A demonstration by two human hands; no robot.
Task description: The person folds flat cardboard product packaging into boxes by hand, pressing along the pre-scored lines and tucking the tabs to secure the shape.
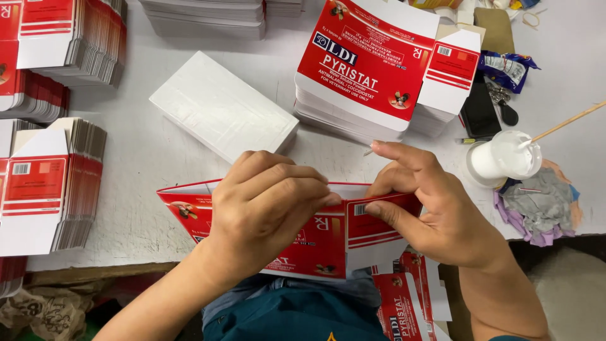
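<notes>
Folding a red-and-white flat carton (315, 237) at the near bench (139, 158) edge, left hand (265, 211) presses its panel while right hand (435, 215) fingers (385, 209) pinch the end flap; light, creasable card, best held by edges.

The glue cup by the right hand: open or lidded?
Open. The white cup stands upright on the table with no lid, white glue showing at its mouth and a thin stick resting in it.

Both forearms are bare up to the frame edge, with no sleeves, watch or rings showing. The left hand (265, 211) and right hand (435, 208) wear no gloves; nails are short and unpainted. Below the fingers, a dark teal garment (297, 319) over blue denim (353, 287) shows.
</notes>
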